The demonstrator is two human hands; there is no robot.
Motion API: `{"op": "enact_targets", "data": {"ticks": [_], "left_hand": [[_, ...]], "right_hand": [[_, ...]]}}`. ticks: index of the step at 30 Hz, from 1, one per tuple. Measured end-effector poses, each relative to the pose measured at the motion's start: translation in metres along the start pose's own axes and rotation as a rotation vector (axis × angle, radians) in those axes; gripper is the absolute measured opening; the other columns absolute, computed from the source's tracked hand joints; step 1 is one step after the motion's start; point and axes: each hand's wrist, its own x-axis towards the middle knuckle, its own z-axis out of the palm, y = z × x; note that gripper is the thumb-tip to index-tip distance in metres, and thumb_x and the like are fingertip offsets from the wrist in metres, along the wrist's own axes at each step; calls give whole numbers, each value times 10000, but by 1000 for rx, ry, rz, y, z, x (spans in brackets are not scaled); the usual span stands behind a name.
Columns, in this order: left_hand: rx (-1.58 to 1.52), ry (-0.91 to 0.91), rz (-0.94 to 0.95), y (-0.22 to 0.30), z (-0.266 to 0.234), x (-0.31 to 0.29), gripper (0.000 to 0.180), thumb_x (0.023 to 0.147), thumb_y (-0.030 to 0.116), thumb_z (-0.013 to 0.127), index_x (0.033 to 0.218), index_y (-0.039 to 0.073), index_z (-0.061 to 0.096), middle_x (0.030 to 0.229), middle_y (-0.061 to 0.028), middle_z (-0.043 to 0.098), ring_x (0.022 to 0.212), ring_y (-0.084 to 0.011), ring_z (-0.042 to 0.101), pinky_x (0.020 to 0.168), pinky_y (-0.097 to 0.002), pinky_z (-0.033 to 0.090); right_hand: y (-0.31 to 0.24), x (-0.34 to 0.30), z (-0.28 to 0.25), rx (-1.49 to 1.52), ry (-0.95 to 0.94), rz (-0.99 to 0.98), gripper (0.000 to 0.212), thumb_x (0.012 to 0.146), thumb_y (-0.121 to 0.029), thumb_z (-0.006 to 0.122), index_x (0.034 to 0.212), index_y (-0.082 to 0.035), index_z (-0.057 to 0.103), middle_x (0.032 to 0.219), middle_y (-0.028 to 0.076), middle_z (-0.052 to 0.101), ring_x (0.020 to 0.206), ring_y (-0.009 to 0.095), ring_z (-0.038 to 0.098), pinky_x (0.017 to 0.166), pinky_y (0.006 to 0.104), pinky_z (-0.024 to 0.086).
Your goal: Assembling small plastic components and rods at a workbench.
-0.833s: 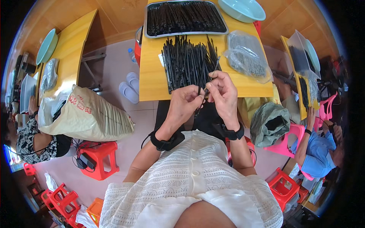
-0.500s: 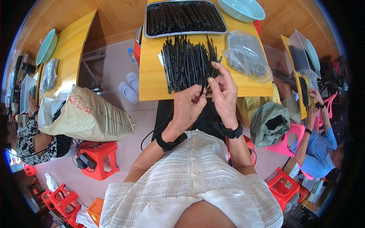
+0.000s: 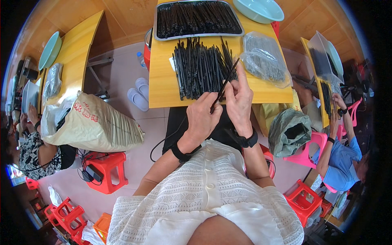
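My left hand is closed around the lower end of a thin, dark, tilted stick, just past the near edge of the table. The stick's upper end points away and to the right. Against its side are the thumb and curled fingers of my right hand, whose index finger stretches out along it. Under and beyond the stick lies a pile of similar black sticks, roughly lined up on the yellow table. What the sticks are made of cannot be told.
A metal tray of dark sticks stands at the far side, near a pale blue basin. Right of the pile lies a clear bag of thin rods. Sacks stand on both sides. Two people work at tables left and right.
The stick between my hands now stands out clearly, slanting up to the right. My right index finger has straightened away from its bent position; my left hand has barely moved.
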Motion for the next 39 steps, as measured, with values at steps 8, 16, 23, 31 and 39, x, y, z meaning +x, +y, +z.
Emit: {"op": "enact_targets", "data": {"ticks": [8, 16, 23, 31, 39], "left_hand": [[-242, -155, -243, -4, -10, 0, 47, 788, 17, 547, 780, -27, 562, 567, 36, 457, 535, -3, 387, 460, -183, 332], [-265, -183, -271, -9, -10, 4, 71, 792, 24, 539, 756, -33, 561, 558, 20, 483, 512, -14, 409, 461, -194, 348], [-170, -124, -221, -4, -10, 7, 83, 785, 85, 568, 781, 2, 572, 550, -147, 514, 444, -225, 501, 452, -301, 383], [-168, -295, -193, -2, -16, 10, 116, 798, 19, 557, 900, -18, 599, 602, -46, 572, 551, -45, 504, 502, -227, 417], [-649, -433, -498, -18, -32, 36, 210, 801, 79, 615, 1003, 21, 603, 688, 9, 601, 602, -36, 552, 504, -178, 437]], "right_hand": [[-8, 2, -2, 3, -55, -81, 579, 798, 44, 501, 1342, -38, 322, 575, -38, 302, 524, 48, 287, 471, 189, 275], [-4, 2, -3, 79, -91, -37, 586, 799, 49, 498, 1349, -53, 321, 579, -41, 321, 527, 39, 288, 483, 175, 285], [-5, 4, -2, 86, -62, -66, 610, 807, 9, 508, 1364, -77, 274, 515, 30, 327, 471, 90, 326, 461, 231, 316], [4, 15, 7, 248, 32, 112, 398, 804, -7, 539, 1192, -8, 453, 528, -44, 347, 485, 38, 320, 440, 216, 298], [0, 27, -6, 246, 40, 221, 288, 912, -216, 456, 1101, -28, 566, 568, -2, 502, 455, 40, 417, 416, 196, 342]]}}
